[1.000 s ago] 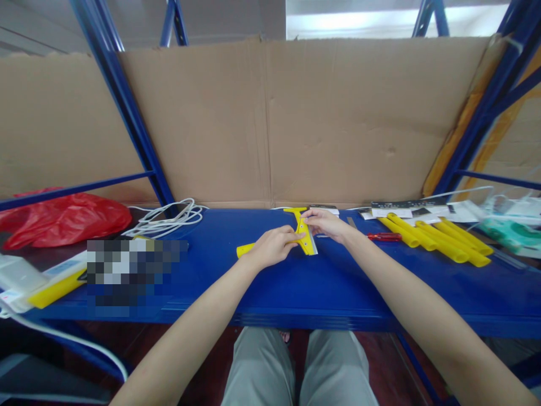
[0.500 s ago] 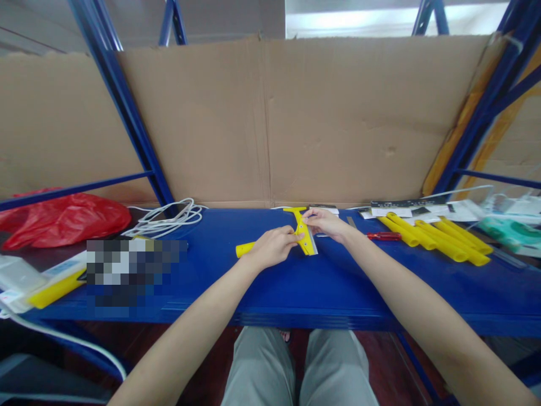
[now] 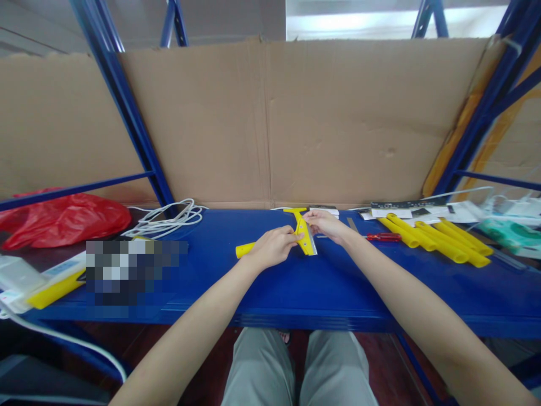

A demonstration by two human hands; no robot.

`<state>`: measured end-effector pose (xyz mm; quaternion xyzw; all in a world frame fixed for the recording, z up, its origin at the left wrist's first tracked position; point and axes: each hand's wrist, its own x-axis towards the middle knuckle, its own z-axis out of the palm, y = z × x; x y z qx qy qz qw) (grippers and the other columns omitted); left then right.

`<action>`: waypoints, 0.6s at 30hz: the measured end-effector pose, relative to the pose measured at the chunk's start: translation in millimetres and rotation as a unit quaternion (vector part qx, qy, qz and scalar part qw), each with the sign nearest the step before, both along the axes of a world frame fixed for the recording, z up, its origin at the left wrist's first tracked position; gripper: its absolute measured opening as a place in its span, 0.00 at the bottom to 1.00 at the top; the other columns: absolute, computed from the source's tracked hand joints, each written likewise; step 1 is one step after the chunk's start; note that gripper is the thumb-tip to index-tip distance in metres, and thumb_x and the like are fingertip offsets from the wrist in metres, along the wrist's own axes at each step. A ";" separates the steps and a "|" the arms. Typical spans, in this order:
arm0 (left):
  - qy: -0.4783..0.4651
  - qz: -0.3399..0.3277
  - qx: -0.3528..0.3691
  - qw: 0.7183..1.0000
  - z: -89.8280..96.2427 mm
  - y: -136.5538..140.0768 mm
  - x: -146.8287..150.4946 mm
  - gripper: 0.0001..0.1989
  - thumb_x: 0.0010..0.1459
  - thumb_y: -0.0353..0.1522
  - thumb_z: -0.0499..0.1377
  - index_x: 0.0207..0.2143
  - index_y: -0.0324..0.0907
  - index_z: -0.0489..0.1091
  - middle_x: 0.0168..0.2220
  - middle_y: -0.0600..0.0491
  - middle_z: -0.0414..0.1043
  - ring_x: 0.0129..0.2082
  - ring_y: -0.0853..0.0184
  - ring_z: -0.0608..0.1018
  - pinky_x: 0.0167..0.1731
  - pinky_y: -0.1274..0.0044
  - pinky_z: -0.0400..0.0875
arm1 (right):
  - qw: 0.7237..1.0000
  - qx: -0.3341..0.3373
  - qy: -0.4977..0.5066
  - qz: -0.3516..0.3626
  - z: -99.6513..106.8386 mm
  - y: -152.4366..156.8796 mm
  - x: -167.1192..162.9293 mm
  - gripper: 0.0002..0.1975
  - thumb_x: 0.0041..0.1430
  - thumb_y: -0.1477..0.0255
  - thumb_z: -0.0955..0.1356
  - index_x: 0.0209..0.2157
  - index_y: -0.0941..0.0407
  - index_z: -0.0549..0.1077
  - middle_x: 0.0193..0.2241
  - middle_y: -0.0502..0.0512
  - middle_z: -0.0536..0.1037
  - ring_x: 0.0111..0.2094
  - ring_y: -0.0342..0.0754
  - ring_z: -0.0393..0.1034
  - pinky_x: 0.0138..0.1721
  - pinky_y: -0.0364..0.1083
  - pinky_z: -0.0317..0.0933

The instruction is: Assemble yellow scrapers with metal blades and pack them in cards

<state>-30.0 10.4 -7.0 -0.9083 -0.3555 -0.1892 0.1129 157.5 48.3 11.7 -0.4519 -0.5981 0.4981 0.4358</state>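
A yellow scraper (image 3: pixel 302 232) with a metal blade (image 3: pixel 311 241) along its right side is held just over the blue tabletop. My left hand (image 3: pixel 274 247) is closed around it near the head, and the yellow handle end (image 3: pixel 244 250) sticks out to the left. With fingers pinched together, my right hand (image 3: pixel 325 224) grips the upper right edge of the head, at the blade side. Those fingertips partly cover the blade's upper end. To the right of this hand lies a red-handled screwdriver (image 3: pixel 384 237), its thin shaft pointing left.
Several yellow tubes (image 3: pixel 439 239) lie at the right, beside printed cards (image 3: pixel 416 209). A thin metal strip (image 3: pixel 351 224) rests behind my right wrist. At the left are a coiled white cable (image 3: pixel 180 217), a red plastic bag (image 3: pixel 67 217) and a blurred-out patch. Cardboard (image 3: pixel 270 124) walls the back.
My right hand has shifted very slightly down and right along the scraper's blade side. My left hand and the scraper are almost still.
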 end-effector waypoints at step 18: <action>-0.037 0.009 -0.001 0.999 -2.1 0.8 1.1 0.15 0.62 0.30 0.51 0.49 0.39 0.69 0.43 0.48 0.72 0.43 0.64 0.76 0.45 0.73 0.70 | 0.994 -0.029 0.073 -0.077 -6.8 -2.5 -16.4 0.06 0.52 0.78 0.66 0.22 0.56 0.67 0.17 0.45 0.69 0.19 0.39 0.61 0.24 0.40 0.55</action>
